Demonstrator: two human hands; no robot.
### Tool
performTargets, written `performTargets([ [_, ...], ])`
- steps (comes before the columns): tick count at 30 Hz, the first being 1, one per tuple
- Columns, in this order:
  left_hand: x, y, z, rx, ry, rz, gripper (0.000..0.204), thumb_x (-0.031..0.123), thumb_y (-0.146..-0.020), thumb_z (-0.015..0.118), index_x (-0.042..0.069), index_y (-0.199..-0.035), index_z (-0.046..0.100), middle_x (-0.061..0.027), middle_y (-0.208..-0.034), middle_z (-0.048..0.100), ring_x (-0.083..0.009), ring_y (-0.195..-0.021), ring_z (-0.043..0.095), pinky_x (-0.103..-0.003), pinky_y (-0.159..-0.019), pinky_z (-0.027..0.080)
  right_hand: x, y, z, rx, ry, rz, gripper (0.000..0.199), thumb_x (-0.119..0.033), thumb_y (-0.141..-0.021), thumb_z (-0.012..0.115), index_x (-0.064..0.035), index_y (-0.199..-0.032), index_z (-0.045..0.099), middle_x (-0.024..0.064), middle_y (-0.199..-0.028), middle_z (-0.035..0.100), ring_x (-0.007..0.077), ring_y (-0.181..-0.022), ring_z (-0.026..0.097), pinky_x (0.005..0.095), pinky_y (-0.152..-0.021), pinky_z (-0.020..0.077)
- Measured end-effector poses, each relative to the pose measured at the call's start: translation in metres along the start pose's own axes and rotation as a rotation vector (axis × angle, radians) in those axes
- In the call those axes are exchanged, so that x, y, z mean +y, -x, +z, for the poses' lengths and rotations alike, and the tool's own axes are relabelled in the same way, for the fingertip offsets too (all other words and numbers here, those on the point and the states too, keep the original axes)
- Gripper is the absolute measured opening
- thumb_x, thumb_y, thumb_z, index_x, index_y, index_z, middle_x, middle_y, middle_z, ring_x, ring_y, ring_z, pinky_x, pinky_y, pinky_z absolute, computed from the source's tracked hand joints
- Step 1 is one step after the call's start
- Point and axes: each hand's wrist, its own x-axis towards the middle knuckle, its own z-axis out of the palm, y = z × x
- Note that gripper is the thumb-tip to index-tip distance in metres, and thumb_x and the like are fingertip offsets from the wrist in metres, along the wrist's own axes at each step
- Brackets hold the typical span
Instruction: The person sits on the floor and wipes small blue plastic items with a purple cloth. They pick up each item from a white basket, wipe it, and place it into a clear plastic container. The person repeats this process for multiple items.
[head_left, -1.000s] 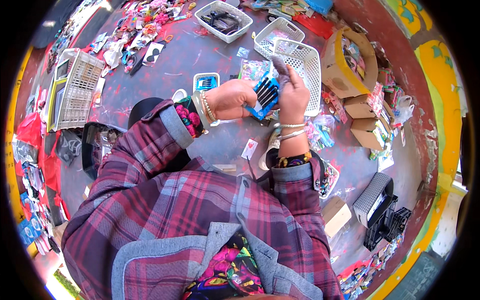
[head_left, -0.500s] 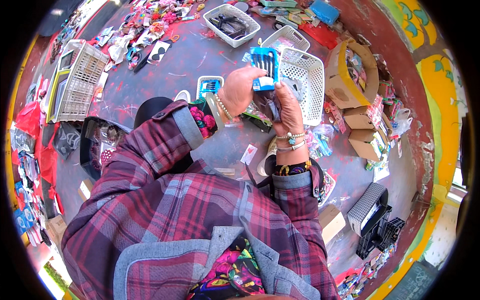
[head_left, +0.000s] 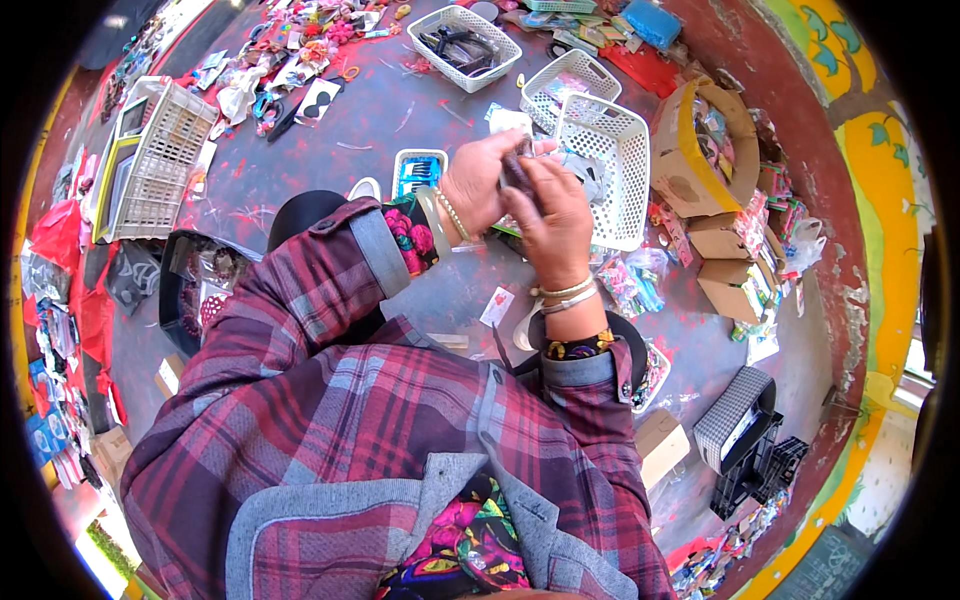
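Left hand (head_left: 478, 185) and right hand (head_left: 552, 215) both gripped a small dark pack (head_left: 517, 172), raised over floor for handling, I judged.

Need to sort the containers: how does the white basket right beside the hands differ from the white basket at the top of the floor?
The white basket beside the hands looks tipped, its lattice wall facing the camera; the top basket sits flat, mouth up. The near one's inside is hard to see; the top one holds dark items. The near one touches another white basket; the top one stands apart. Both are white plastic lattice.
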Motion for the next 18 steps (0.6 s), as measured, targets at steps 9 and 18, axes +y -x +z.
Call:
performTargets([
  [9, 0.017, 0.006, 0.018, 0.060, 0.628, -0.220, 0.058, 0.052, -0.092, 0.036, 0.004, -0.120, 0.048, -0.0225, -0.118, 0.052, -0.0295, -0.112, 0.052, -0.039, -0.097, 0.041, 0.000, -0.004, -0.013, 0.161, -0.046, 0.053, 0.030, -0.008, -0.090, 0.047, -0.0009, -0.119, 0.053, 0.0136, -0.118, 0.055, 0.0255, -0.110, 0.052, 0.0352, -0.093, 0.0406],
  [18, 0.005, 0.029, 0.039, 0.001, -0.578, 0.296, 0.048, 0.043, -0.095, 0.033, 0.006, -0.124, 0.045, -0.0141, -0.121, 0.054, -0.0240, -0.113, 0.051, -0.036, -0.099, 0.037, 0.016, -0.001, 0.011, 0.136, 0.395, -0.102, 0.036, -0.004, -0.079, 0.053, -0.0010, -0.114, 0.057, 0.0167, -0.116, 0.056, 0.0313, -0.108, 0.053, 0.0391, -0.092, 0.0392],
])
